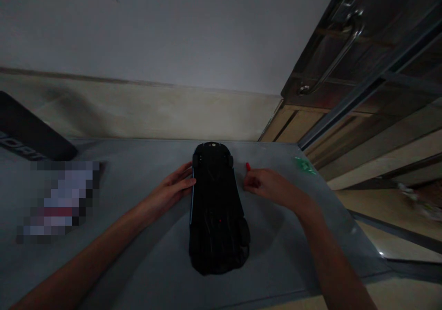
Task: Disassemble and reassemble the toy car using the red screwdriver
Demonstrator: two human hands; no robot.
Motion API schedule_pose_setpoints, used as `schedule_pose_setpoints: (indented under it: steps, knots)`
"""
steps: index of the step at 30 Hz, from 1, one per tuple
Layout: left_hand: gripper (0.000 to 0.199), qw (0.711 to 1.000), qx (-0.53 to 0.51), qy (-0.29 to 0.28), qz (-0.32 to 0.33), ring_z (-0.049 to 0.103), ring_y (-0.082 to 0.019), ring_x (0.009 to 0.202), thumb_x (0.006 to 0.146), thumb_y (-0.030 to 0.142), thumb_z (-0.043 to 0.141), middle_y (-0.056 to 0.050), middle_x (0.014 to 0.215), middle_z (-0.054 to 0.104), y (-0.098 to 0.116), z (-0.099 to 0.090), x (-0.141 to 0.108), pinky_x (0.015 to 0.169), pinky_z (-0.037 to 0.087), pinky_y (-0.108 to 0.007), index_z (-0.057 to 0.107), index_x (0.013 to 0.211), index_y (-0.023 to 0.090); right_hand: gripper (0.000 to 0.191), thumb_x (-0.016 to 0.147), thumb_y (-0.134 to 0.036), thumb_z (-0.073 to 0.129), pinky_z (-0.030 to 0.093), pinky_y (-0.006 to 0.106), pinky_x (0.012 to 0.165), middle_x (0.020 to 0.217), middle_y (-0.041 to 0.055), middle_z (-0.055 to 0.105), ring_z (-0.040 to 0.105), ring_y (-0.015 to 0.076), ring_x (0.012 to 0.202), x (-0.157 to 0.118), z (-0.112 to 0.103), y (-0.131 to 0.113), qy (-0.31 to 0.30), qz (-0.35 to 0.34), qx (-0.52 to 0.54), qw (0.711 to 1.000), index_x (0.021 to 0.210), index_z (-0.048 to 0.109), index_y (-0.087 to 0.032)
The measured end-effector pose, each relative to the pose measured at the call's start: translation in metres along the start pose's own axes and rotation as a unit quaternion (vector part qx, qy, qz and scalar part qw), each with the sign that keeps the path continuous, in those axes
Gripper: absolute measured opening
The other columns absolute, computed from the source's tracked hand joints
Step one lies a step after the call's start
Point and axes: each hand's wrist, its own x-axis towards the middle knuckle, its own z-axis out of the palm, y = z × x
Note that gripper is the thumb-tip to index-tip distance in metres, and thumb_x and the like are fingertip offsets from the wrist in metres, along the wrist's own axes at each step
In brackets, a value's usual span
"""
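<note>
Black toy car (216, 195), long and rounded at both ends, lies underside up on a smooth, matt grey worktop (145, 250), between the fingers of the two hands. Its underside is dark and moulded, with ridges toward the near end, wheels (244, 233) at the corners and a small red spot (220, 220) nearer the wearer than either hand's fingers. A thin bluish strip shows along each flank.

Left hand (172, 190): fingers extended and loosely parted, not closed; the thumb rests over the car's left edge and the fingertips meet its side. Right hand (267, 185): fingers curled inward, just beside the car's right flank and apart from it. A small, bright red, smooth-looking piece (247, 166) projects just beyond these fingers; whether they grip it cannot be told.

To the right of the right fingers lies a crinkled, translucent green scrap (305, 165), apparently thin plastic. Well to the left of the left fingers are a dark, straight-edged block (32, 130) bearing pale lettering and, nearer the wearer, a pixelated flat item (65, 195), details unreadable. Beyond both sets of fingers runs a glossy beige wall band (172, 109) beneath a plain pale wall (165, 29). A curved, shiny metal handle (336, 61) stands beyond and to the right of the right fingers.
</note>
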Motion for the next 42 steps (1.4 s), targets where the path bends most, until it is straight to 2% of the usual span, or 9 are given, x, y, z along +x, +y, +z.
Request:
schedule_pose_setpoints:
  steps: [8, 13, 18, 23, 27, 34, 37, 42]
  knots:
    - [0.066, 1.0, -0.004, 0.005, -0.006, 0.055, -0.044, 0.174, 0.079, 0.04, 0.109, -0.007, 0.178, 0.071, 0.0, 0.0, 0.001, 0.141, 0.049, -0.058, 0.088, 0.142, 0.035, 0.013, 0.107, -0.021, 0.071, 0.057, 0.034, 0.083, 0.104, 0.0056, 0.088, 0.081, 0.0236, 0.09, 0.001, 0.003, -0.003, -0.001, 0.002, -0.018, 1.0, 0.105, 0.084, -0.023]
    - [0.061, 1.0, -0.006, -0.008, -0.003, 0.059, -0.043, 0.17, 0.087, 0.034, 0.104, -0.007, 0.171, 0.076, -0.001, -0.003, 0.001, 0.136, 0.053, -0.056, 0.087, 0.145, 0.033, 0.013, 0.108, -0.021, 0.075, 0.056, 0.037, 0.089, 0.105, 0.0064, 0.09, 0.084, 0.0271, 0.098, 0.0, -0.003, -0.009, 0.004, 0.007, -0.035, 0.999, 0.101, 0.087, -0.023]
    - [0.065, 1.0, -0.011, 0.0, -0.016, 0.056, -0.042, 0.173, 0.085, 0.034, 0.106, -0.005, 0.176, 0.072, -0.001, -0.003, 0.0, 0.141, 0.048, -0.056, 0.085, 0.147, 0.035, 0.013, 0.104, -0.017, 0.075, 0.057, 0.037, 0.089, 0.105, 0.0073, 0.089, 0.084, 0.0277, 0.099, 0.0, 0.0, -0.014, 0.005, 0.019, -0.067, 0.998, 0.101, 0.086, -0.023]
    - [0.067, 1.0, -0.005, 0.01, -0.016, 0.05, -0.043, 0.178, 0.083, 0.037, 0.107, -0.005, 0.179, 0.07, -0.003, -0.004, 0.001, 0.143, 0.046, -0.057, 0.086, 0.146, 0.036, 0.014, 0.103, -0.015, 0.074, 0.057, 0.034, 0.086, 0.106, 0.0079, 0.089, 0.083, 0.0255, 0.095, 0.001, 0.002, -0.019, 0.004, 0.033, -0.076, 0.997, 0.105, 0.086, -0.022]
    - [0.069, 1.0, 0.001, 0.011, -0.021, 0.049, -0.044, 0.178, 0.084, 0.037, 0.106, -0.006, 0.181, 0.069, 0.0, -0.001, -0.002, 0.145, 0.045, -0.058, 0.084, 0.15, 0.034, 0.011, 0.106, -0.02, 0.079, 0.056, 0.036, 0.084, 0.103, 0.008, 0.091, 0.085, 0.0276, 0.094, 0.0, 0.0, -0.022, 0.018, 0.04, -0.094, 0.995, 0.105, 0.089, -0.023]
    - [0.077, 0.999, 0.021, 0.003, -0.027, 0.049, -0.045, 0.178, 0.087, 0.044, 0.105, -0.007, 0.186, 0.063, 0.007, 0.005, -0.008, 0.146, 0.044, -0.06, 0.079, 0.158, 0.035, 0.016, 0.099, -0.01, 0.076, 0.051, 0.035, 0.074, 0.094, 0.0059, 0.088, 0.084, 0.0268, 0.086, -0.006, 0.007, -0.03, 0.049, 0.042, -0.151, 0.986, 0.098, 0.085, -0.023]
    - [0.074, 0.999, 0.027, 0.002, -0.018, 0.047, -0.044, 0.179, 0.089, 0.044, 0.103, -0.005, 0.185, 0.064, 0.006, 0.005, -0.008, 0.145, 0.046, -0.058, 0.079, 0.159, 0.037, 0.012, 0.098, -0.013, 0.074, 0.05, 0.035, 0.073, 0.09, 0.005, 0.083, 0.08, 0.0248, 0.082, -0.006, 0.009, -0.028, 0.06, 0.03, -0.121, 0.99, 0.097, 0.079, -0.023]
    - [0.073, 0.999, 0.031, 0.013, -0.025, 0.055, -0.043, 0.175, 0.091, 0.039, 0.1, -0.006, 0.18, 0.069, 0.008, 0.008, -0.009, 0.143, 0.05, -0.055, 0.078, 0.16, 0.035, 0.012, 0.11, -0.03, 0.064, 0.053, 0.036, 0.078, 0.091, 0.0038, 0.078, 0.074, 0.0223, 0.08, -0.007, 0.002, -0.026, 0.066, -0.029, 0.022, 0.997, 0.103, 0.072, -0.025]
